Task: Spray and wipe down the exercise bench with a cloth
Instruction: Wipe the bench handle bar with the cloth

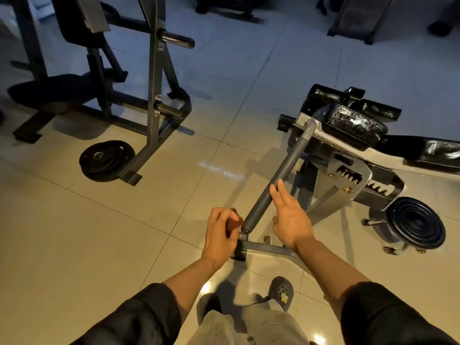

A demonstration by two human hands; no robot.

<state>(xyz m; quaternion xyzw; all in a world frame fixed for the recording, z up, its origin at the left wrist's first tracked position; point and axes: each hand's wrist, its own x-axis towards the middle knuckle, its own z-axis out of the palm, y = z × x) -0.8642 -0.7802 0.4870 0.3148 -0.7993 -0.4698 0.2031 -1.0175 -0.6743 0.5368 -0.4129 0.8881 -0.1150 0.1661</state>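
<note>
Head view: looking down past two forearms at the near end of the exercise bench (356, 125), black pads up and to the right, steel frame below them. Running from the bench's front toward the feet, a dark padded bar (276, 180); long axis diagonal, upper right to lower left, lower end just above the floor foot of the frame (263, 249).

Left hand (220, 235) curled around a small reddish-brown wad, probably the cloth (235, 224), bunched tight and mostly hidden by the fingers. Held just beside the bar's lower tip, touching or nearly so; cannot tell which. Right hand (290, 221) spread, fingers straight and apart, holding nothing, hovering just right of the bar's lower half with fingertips close to its surface; contact unclear.

No spray bottle in sight.

Judgement: cloth hand nearer the bar's bottom end, so a wipe would naturally run up along that diagonal, away from the body and toward the pads. Free hand well placed to steady the bar from the right side. Pads lie farther off, up and right of both hands, reachable only by stepping or leaning forward.

Elsewhere: a weight plate (107, 160) on the tiled floor (74, 232) to the left, beside another machine's frame (154, 95); stacked plates (415, 222) at lower right.
</note>
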